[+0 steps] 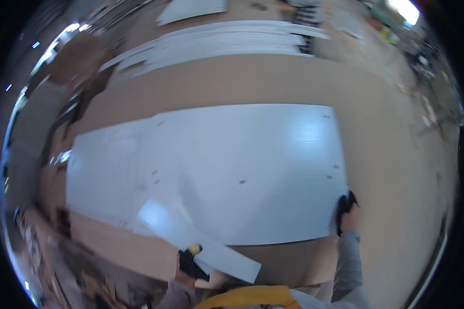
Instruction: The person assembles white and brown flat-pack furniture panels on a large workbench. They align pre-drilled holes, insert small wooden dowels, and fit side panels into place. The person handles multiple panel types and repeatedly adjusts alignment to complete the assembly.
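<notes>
A large white panel (216, 165) lies flat on a brown surface (386, 170) in front of me. My right hand (347, 212), in a dark glove, grips the panel's near right corner. My left hand (191, 265), also in a dark glove with a yellow tip, holds a narrow white board (201, 239) that slants across the panel's near edge. Grey sleeves cover both forearms, and a yellow garment shows at the bottom edge.
A stack of long white boards (216, 44) lies at the far side. Brown cardboard pieces (67, 62) and dark debris are along the left. Clutter and small objects (428, 108) sit at the right rim. The picture is motion-blurred.
</notes>
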{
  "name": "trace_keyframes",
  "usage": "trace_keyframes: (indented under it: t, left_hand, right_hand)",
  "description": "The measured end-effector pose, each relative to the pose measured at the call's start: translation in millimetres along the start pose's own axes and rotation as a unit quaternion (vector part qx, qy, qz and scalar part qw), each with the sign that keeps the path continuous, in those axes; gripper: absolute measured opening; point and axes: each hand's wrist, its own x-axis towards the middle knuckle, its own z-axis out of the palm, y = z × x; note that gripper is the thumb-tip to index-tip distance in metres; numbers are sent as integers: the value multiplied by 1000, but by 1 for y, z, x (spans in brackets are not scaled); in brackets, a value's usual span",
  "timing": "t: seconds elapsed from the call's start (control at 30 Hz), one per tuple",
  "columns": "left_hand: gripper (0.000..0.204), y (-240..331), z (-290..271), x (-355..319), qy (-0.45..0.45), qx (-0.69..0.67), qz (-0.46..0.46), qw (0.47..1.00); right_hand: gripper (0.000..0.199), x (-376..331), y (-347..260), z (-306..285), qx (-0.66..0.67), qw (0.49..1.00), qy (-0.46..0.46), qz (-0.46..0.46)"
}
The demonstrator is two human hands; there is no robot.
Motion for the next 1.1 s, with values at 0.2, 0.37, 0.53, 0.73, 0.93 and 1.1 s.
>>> trace_keyframes:
  t: [0.2,0.37,0.53,0.73,0.93,1.1]
  left_hand:
    - [32,39,-41,16,37,106,51,992]
    - [24,39,-83,34,21,67,1,998]
    - [28,75,-58,8,-3,166,-17,986]
    - [27,141,-103,21,-151,-25,103,983]
    - [33,251,-73,29,-20,79,169,982]
    - [32,284,-154,86,-77,76,148,983]
  right_hand:
    - [48,0,-19,8,47,999,5,24]
    - [51,-22,-69,-11,-38,999,0,16]
    - [46,8,-2,16,-36,996,65,-47]
    - [45,-75,-119,31,653,751,91,-31]
    - [60,-277,-329,121,553,720,-416,-50]
    - [76,-360,-440,133,89,935,-236,-248]
